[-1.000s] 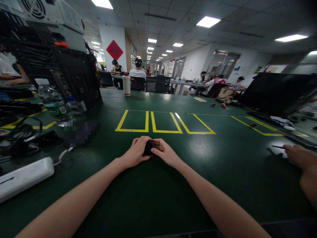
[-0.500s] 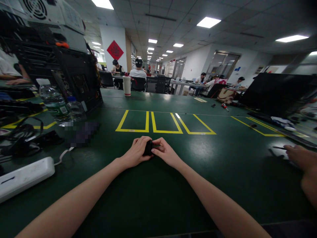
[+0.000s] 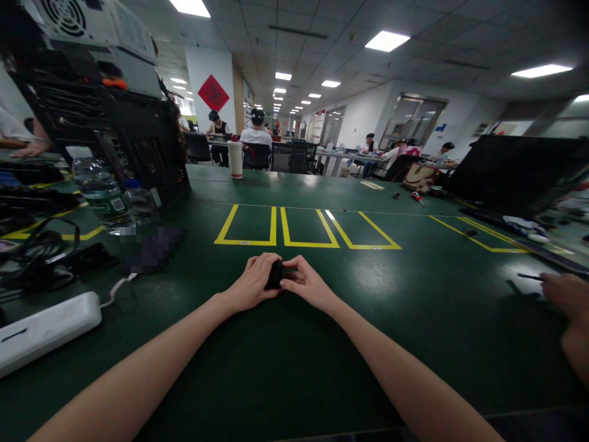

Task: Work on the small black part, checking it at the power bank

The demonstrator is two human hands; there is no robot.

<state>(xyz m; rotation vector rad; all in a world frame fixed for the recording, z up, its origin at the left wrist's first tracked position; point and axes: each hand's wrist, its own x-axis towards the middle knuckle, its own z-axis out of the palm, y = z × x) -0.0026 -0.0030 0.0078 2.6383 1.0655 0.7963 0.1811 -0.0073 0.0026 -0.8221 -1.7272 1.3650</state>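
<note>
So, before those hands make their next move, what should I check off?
1. Left hand on the small black object: ok, cupped around its left side.
2. Right hand gripping it firmly: cannot tell; this hand is at its right side.
3. Object's whole shape visible: not ok, the hands cover much of it.
4. Both hands outside the yellow tape outlines: ok, on their near side.
5. Another person's hand well apart: ok, off to the right, with a dark pen-like stick.
6. Large bottle upright: ok.

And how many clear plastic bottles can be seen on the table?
2: the white-capped bottle at left, and the blue-capped bottle just right of it, near the black case. More may be hidden.
</note>
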